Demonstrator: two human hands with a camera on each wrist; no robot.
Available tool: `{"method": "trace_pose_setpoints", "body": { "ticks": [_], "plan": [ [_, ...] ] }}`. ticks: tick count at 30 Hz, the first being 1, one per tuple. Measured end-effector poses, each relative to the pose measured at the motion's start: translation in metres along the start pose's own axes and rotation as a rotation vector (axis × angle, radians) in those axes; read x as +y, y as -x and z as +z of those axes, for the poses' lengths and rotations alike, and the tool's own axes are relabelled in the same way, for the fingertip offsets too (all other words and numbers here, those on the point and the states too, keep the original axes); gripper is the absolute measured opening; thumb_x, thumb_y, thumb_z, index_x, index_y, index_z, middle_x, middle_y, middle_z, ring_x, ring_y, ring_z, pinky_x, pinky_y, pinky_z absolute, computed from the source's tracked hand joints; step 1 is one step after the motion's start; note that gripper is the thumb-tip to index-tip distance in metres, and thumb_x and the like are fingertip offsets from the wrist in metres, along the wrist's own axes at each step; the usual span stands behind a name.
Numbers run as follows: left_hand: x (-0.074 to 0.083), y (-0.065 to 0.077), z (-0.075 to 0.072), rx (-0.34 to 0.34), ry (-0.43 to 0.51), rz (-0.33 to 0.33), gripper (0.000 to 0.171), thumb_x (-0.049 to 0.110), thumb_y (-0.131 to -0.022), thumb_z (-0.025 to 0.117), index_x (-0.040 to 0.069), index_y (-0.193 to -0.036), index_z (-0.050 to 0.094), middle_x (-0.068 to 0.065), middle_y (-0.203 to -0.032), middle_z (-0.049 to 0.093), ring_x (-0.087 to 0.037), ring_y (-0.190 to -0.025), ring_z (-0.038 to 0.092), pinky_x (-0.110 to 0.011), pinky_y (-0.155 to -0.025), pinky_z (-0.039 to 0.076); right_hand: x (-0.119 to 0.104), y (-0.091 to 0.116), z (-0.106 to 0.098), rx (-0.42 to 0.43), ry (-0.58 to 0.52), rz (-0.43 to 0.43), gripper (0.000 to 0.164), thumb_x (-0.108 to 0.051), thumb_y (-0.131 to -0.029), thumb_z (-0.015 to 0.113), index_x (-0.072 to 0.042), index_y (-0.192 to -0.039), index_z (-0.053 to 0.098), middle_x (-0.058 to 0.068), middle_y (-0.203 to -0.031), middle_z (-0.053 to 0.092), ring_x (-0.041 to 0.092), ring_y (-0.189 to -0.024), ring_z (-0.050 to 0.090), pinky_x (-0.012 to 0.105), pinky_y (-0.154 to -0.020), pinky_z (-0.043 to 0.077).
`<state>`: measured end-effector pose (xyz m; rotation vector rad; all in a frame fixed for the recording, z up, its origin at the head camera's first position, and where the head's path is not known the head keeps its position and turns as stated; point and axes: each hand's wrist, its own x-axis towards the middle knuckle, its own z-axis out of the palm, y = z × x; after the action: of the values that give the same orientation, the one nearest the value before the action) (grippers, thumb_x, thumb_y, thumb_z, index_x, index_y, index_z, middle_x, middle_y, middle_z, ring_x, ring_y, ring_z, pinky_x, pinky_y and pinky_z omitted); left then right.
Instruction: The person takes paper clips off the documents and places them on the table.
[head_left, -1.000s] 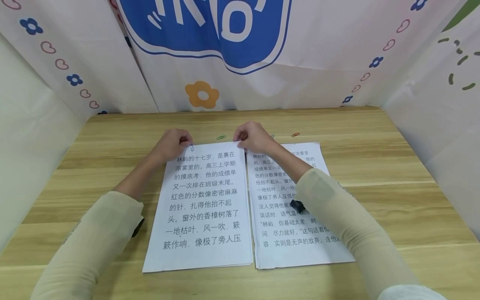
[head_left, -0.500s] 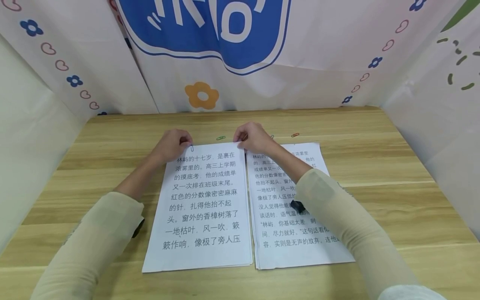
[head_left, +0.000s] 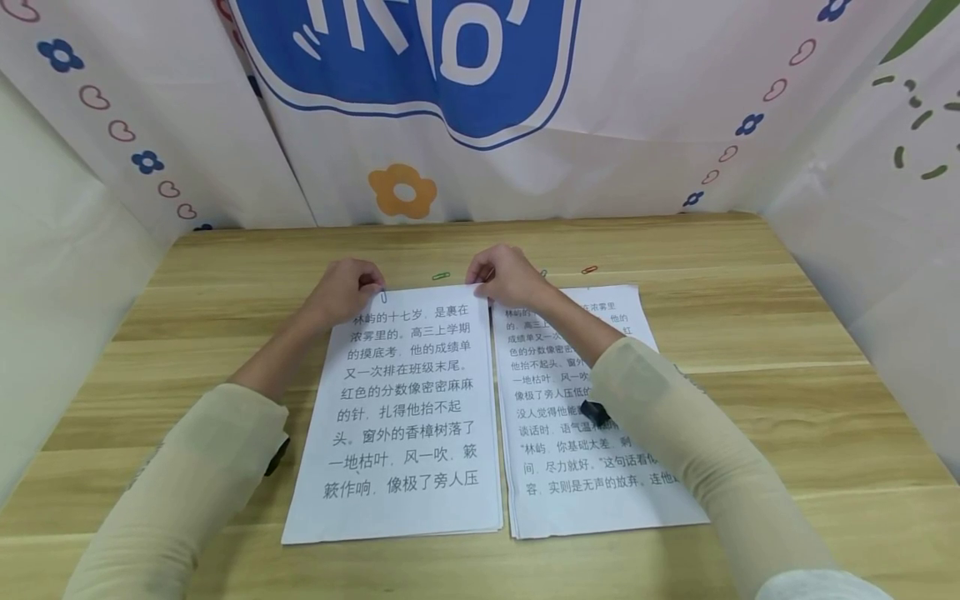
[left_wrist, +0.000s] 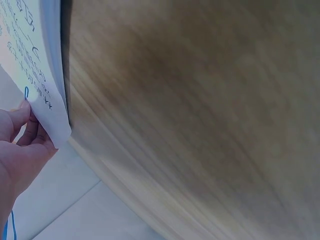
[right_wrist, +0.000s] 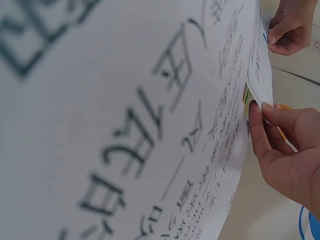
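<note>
In the head view, a printed paper stack (head_left: 405, 512) lies on the table, with a blue paper clip (head_left: 383, 297) at its top left edge. My left hand (head_left: 345, 290) pinches the stack's top edge at the clip. Seen from the left wrist, the thumb touches the end of the blue clip (left_wrist: 26, 93) and the curled fingers are behind the paper. My right hand (head_left: 508, 277) pinches the top right corner of the same stack; in the right wrist view its thumb (right_wrist: 280, 115) is on the front and the index finger behind.
A second printed stack (head_left: 585, 508) lies to the right, partly under my right forearm. Beyond the papers lie a green paper clip (head_left: 441, 276), a red paper clip (head_left: 589, 269) and another clip (head_left: 543, 272) half hidden by the right hand. A printed cloth (head_left: 637, 117) hangs behind the table.
</note>
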<state>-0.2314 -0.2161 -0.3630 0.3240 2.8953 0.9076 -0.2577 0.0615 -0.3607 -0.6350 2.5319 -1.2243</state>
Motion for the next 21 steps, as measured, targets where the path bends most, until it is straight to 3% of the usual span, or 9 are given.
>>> {"method": "trace_pose_setpoints", "body": {
  "ticks": [21],
  "plan": [
    [-0.0058,-0.0019,0.0006,0.002,0.022,-0.015,0.017,-0.003,-0.103,0.054,-0.009,-0.107,0.069,-0.023,-0.1,0.065,-0.031,-0.09,0.058,-0.038,-0.08,0.048,-0.0011,-0.001,0.0004,0.002,-0.01,-0.001,0.013,0.011,-0.091,0.069,0.005,-0.102,0.073,0.014,-0.095,0.07,0.022,-0.078,0.065,0.029,-0.069,0.06]
  ]
}}
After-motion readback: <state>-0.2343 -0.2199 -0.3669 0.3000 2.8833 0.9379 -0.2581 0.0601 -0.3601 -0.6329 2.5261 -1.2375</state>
